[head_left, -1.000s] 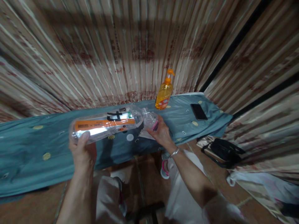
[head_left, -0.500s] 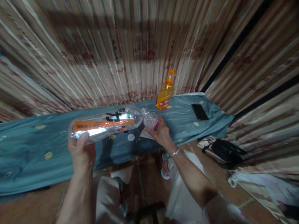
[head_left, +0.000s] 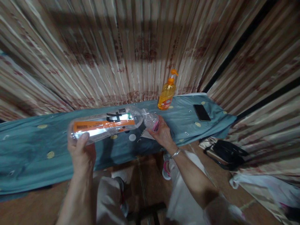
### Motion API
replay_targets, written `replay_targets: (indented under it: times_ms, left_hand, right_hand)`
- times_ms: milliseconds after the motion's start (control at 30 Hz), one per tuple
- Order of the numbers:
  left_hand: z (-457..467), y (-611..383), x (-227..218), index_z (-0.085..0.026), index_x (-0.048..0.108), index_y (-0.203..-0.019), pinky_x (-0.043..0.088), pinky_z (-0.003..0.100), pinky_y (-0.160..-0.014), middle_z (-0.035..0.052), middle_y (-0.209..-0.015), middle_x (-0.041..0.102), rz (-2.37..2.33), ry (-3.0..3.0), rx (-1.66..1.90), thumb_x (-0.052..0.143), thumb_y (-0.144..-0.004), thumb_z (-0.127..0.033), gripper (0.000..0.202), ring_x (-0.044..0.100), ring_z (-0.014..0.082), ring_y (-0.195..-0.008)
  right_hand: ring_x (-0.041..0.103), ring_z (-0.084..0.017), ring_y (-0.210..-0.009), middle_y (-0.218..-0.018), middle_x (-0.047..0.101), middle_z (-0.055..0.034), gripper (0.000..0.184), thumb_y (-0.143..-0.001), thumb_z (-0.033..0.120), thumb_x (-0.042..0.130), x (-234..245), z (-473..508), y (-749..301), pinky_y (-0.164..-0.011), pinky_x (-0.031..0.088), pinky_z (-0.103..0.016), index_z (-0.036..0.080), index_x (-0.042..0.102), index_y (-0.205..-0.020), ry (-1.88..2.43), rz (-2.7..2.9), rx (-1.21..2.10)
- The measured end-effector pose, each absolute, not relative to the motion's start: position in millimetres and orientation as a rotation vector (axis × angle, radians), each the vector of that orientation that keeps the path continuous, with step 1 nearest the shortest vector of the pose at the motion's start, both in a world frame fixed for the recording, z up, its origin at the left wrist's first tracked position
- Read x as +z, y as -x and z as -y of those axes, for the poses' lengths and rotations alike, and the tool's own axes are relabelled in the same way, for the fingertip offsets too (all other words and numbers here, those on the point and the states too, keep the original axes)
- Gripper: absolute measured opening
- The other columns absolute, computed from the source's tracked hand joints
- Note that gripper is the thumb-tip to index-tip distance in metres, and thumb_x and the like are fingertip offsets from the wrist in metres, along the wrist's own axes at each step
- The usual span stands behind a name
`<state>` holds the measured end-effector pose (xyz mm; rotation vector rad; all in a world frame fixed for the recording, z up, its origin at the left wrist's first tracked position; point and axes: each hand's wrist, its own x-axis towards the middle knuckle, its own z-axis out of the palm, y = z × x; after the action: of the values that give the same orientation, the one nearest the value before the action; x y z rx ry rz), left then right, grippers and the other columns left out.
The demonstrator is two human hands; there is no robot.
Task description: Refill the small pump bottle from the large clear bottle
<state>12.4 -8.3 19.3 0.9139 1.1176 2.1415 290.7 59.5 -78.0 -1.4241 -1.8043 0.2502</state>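
I see little change: my left grip (head_left: 82,152) still clasps the large bottle (head_left: 110,125), my right grip (head_left: 163,133) the small bottle (head_left: 149,119); their necks seemingly meet, so alignment holds.

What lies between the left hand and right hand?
In the head view, a large clear bottle stretches from the left hand toward a small clear bottle in the right hand; their necks appear to meet.
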Motion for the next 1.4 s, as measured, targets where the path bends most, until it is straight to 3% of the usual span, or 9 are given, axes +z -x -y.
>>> replay_targets:
  times_ms: [533, 1167, 1400]
  left_hand:
    - [9.6, -11.2, 21.2, -0.028, 0.075, -0.112, 0.054, 0.045, -0.103, 0.0048, -0.112, 0.077, -1.176, -0.975, 2.109, 0.091, -0.052, -0.041, 0.063, 0.070, 0.0311, -0.113]
    - [9.9, -12.7, 24.2, -0.027, 0.072, -0.119, 0.054, 0.046, -0.100, 0.0052, -0.116, 0.074, -1.184, -1.057, 2.090, 0.088, -0.057, -0.043, 0.066, 0.069, 0.0316, -0.112]
    - [10.1, -12.1, 22.8, -0.026, 0.074, -0.113, 0.052, 0.044, -0.105, 0.0049, -0.115, 0.075, -1.137, -0.976, 2.130, 0.092, -0.052, -0.038, 0.064, 0.069, 0.0315, -0.118]
  right_hand:
    - [0.070, -0.039, -0.123, -0.137, 0.068, -0.0227, 0.080, -0.082, 0.039, 0.082, -75.6, -57.7, -291.9, -0.106, 0.058, -0.058, 0.015, 0.044, -0.148, 1.403, 1.802, 0.238]
    - [0.069, -0.040, -0.125, -0.137, 0.068, -0.0226, 0.082, -0.082, 0.038, 0.082, -79.1, -59.2, -291.5, -0.107, 0.058, -0.059, 0.015, 0.043, -0.149, 1.408, 1.805, 0.238]
    - [0.070, -0.041, -0.122, -0.134, 0.069, -0.0253, 0.081, -0.082, 0.038, 0.082, -77.8, -59.2, -290.9, -0.107, 0.058, -0.060, 0.010, 0.043, -0.148, 1.424, 1.820, 0.230]
